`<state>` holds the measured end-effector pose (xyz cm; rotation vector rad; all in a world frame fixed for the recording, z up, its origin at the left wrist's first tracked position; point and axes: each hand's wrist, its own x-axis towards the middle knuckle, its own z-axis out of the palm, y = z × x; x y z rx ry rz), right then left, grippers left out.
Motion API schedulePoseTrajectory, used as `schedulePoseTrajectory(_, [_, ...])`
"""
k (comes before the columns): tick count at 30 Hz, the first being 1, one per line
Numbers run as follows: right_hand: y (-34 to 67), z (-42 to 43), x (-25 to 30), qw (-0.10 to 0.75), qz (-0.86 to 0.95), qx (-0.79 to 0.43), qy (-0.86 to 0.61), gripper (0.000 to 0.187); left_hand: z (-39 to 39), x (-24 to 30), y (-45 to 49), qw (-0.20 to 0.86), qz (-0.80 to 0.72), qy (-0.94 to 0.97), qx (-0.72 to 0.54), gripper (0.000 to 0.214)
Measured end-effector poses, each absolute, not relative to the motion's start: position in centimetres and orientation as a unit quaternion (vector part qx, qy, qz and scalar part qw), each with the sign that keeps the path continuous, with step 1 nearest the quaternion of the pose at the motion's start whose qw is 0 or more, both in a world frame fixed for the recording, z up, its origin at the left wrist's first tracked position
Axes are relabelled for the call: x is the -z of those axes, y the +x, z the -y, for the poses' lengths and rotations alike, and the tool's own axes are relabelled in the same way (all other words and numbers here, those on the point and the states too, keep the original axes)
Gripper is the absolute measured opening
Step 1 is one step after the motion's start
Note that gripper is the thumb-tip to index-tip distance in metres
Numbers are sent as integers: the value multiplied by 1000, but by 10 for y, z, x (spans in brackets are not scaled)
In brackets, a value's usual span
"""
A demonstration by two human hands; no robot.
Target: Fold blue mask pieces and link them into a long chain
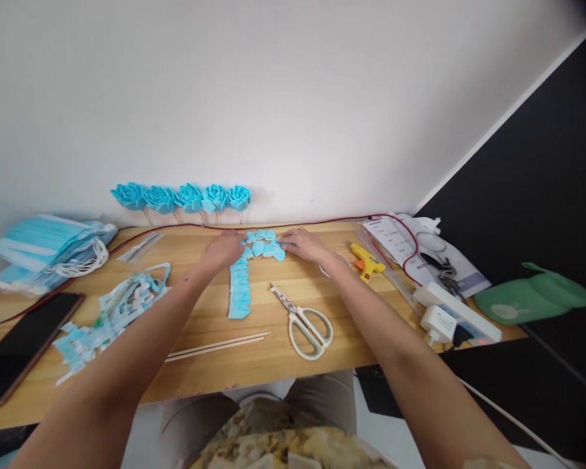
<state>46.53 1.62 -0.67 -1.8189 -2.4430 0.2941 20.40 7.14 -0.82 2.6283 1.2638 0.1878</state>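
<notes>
Several small blue cut pieces point(260, 249), petal-like in shape, lie in a cluster near the back of the wooden table. My left hand point(228, 249) rests at the cluster's left edge, fingers stretched toward it and partly hidden. From the other side my right hand point(303, 245) reaches in, its fingers extended and touching the right end of the pieces. Below the cluster runs a row of overlapping blue pieces point(239, 290). White-handled scissors point(305, 326) lie with blades closed between my forearms, and thin wooden sticks point(219, 346) lie near the front edge.
Blue flowers on sticks point(190, 198) stand along the wall. Blue face masks point(43, 244), blue scraps point(114, 312) and a phone point(24, 348) are at left. A yellow glue gun point(368, 262), papers point(395, 241), a power strip point(469, 319) and a green pouch point(527, 298) sit right.
</notes>
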Motion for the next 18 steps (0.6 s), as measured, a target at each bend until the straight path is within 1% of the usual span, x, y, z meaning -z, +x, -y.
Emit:
schedulePoseTrajectory(6, [467, -6, 18, 108, 831, -117, -534, 33, -63, 7, 197, 102, -415, 903, -46, 44])
schedulePoseTrajectory(8, [467, 0, 20, 133, 830, -124, -528, 33, -59, 3, 190, 98, -407, 906, -64, 46])
schedulePoseTrajectory(12, [468, 13, 17, 185, 802, -61, -564, 35, -49, -3, 177, 74, -408, 900, -134, 46])
schedulePoseTrajectory(15, [473, 24, 12, 214, 781, -32, -586, 36, -42, 4, 172, 70, -426, 893, -129, 46])
schedulePoseTrajectory(18, [482, 33, 5, 219, 745, -30, -629, 39, -39, 16, 171, 60, -418, 898, -122, 44])
